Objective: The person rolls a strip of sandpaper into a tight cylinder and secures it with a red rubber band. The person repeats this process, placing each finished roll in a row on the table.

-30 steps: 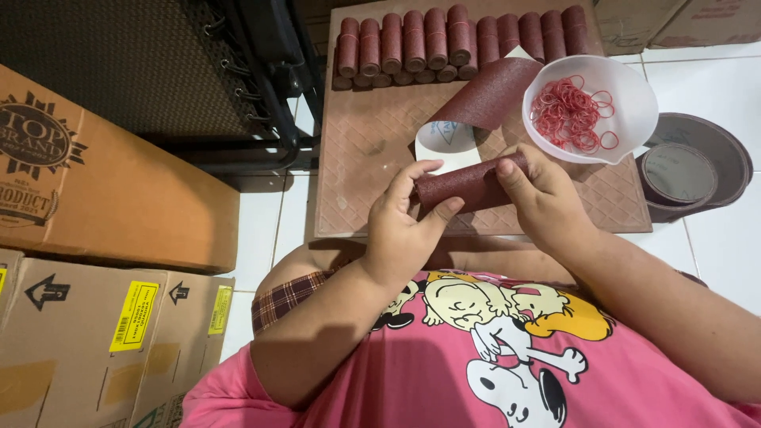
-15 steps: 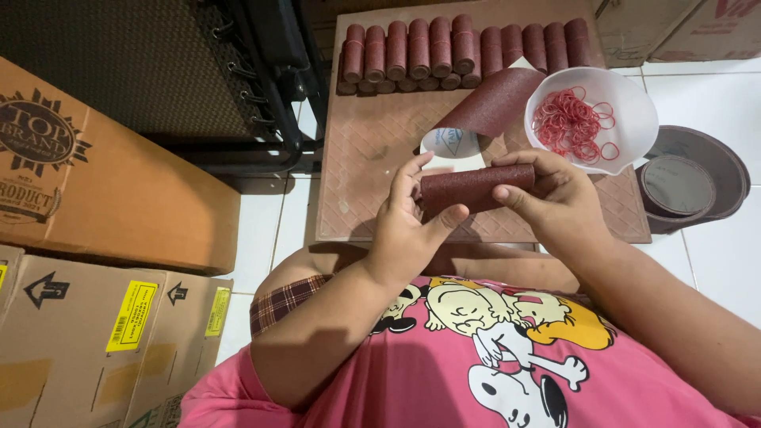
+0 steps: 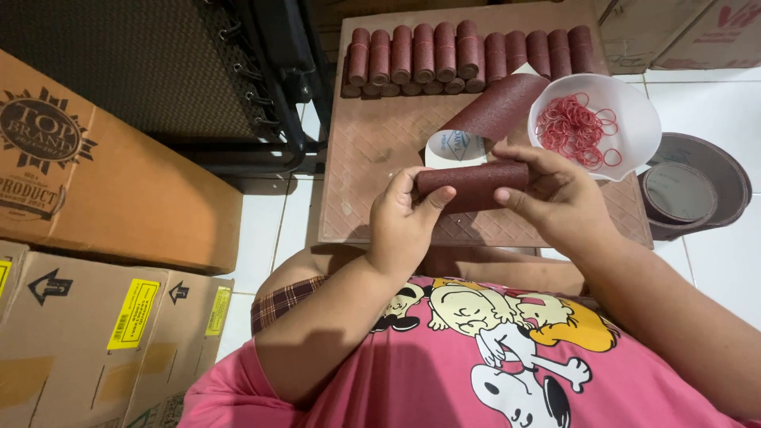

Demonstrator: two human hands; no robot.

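Observation:
A dark red sandpaper roll [image 3: 473, 184] lies level between both hands above a brown patterned board [image 3: 372, 150]. My left hand [image 3: 404, 222] grips its left end, thumb in front. My right hand [image 3: 559, 198] wraps its right end. Behind it a loose curled sandpaper sheet [image 3: 491, 111] rests on the board, its white back showing. A white bowl [image 3: 634, 103] of red rubber bands [image 3: 575, 123] stands at the right. Several finished rolls [image 3: 468, 51], each banded, line the board's far edge.
Cardboard boxes [image 3: 103, 182] stand to the left on the white tiled floor, more boxes at the far right corner. A big coil of sandpaper [image 3: 697, 178] lies at the right. A dark metal frame [image 3: 269, 87] with mesh is at the upper left.
The roll has been turned and tightened between the hands, from tilted to level. My left fingers have closed around its end. The view shifted slightly.

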